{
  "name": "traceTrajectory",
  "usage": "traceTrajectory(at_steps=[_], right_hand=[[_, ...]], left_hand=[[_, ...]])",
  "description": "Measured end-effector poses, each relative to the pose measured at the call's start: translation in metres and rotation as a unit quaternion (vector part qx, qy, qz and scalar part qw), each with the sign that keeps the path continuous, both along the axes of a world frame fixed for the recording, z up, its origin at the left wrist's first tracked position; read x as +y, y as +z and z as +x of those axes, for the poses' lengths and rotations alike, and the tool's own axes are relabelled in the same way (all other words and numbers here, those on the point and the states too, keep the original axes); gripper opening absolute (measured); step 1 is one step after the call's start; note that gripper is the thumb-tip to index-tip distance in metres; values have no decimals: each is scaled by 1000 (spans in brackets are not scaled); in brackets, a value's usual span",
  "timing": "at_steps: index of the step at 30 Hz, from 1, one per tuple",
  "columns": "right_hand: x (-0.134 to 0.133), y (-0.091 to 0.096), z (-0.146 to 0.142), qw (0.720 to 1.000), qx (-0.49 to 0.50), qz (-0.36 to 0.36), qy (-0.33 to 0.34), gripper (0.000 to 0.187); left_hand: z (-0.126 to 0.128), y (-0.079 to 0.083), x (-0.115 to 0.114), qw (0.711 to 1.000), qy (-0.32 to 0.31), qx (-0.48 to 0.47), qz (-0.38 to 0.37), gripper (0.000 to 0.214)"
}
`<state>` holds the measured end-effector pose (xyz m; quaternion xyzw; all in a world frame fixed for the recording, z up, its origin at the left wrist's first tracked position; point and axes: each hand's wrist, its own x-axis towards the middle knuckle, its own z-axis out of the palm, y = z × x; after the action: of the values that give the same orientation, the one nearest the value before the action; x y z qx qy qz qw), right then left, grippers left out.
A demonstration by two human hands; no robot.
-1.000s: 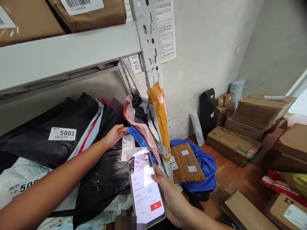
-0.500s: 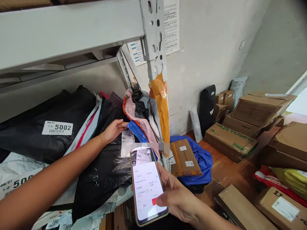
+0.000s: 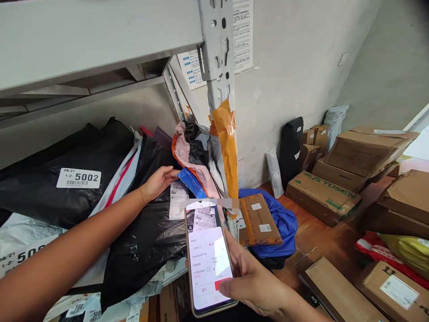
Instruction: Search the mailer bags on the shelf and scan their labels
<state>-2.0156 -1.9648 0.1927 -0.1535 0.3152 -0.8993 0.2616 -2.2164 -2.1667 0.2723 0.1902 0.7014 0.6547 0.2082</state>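
Note:
My right hand (image 3: 246,279) is wrapped round a smartphone (image 3: 209,264), thumb over a red button low on its lit screen. The phone's upper screen shows a camera picture of a shipping label. Behind the phone stands a black plastic mailer bag (image 3: 147,237) with a white printed label (image 3: 178,201). My left hand (image 3: 160,183) is closed at the bag's upper edge, its fingertips by a blue plastic packet (image 3: 192,182). Its fingers pinch the edge there, though exactly which layer is hidden. Pink, orange and grey bags (image 3: 201,167) crowd against the post on the right.
A grey metal shelf beam (image 3: 100,40) crosses above my left arm, joining an upright post (image 3: 219,58) wrapped in brown tape. Another black parcel (image 3: 67,197) lies left, labelled 5002. Cardboard boxes (image 3: 323,197) are stacked on the floor right, near a flat carton (image 3: 261,219) on blue plastic.
The phone and my right hand have shifted slightly right in view. My left hand keeps its hold at the bag's edge. The camera view has moved a little.

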Motion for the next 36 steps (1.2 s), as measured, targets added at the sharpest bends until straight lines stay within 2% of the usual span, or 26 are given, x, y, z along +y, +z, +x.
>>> traceTrajectory(at_steps=[10,16,24,31,36], right_hand=[[7,-10,0,999,21,-28,-11,95],[8,-16,-2,997,59,-47,-24,91],[8,-6,0,999,20,-15,-28,93],[9,-6,-1,1000,4,-24,-5,89],[7,-4,-1,998,-26,-35,-34,80]], left_hand=[[5,4,5,999,40,-5,-13,38],[6,5,6,999,42,-2,-26,39],[6,5,5,999,36,0,-35,40],[8,6,7,999,32,5,-38,40],[6,5,5,999,35,4,-40,40]])
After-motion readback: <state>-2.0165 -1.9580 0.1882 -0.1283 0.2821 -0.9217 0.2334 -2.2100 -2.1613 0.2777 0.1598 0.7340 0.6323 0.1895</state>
